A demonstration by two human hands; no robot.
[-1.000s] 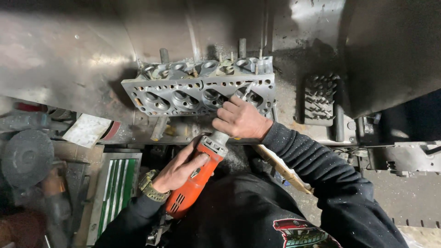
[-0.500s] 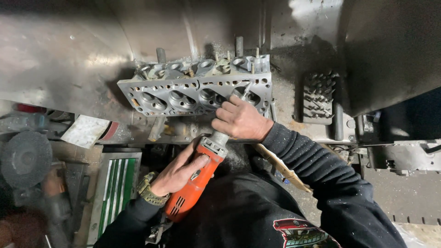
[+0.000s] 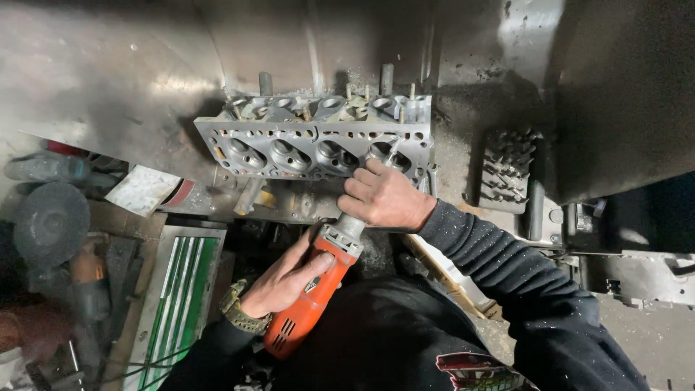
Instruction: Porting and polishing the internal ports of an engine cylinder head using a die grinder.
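Grinding on one grey cylinder head (image 3: pixel 318 141) with one orange die grinder (image 3: pixel 313 300), both hands busy.

Lying on the metal bench (image 3: pixel 108 87), long axis left to right, with four round chambers in a row facing up. Below it, slanting from lower left up to upper right, nose toward the rightmost chamber, tip hidden under the right hand (image 3: pixel 384 199). Closed around the grey neck near the front, fingers curled tight. Wrapped around the orange body further back: the left hand (image 3: pixel 286 279), fingers closed, one watch (image 3: pixel 239 308) on the wrist. To the right, one dark tray of small parts (image 3: pixel 507 170).
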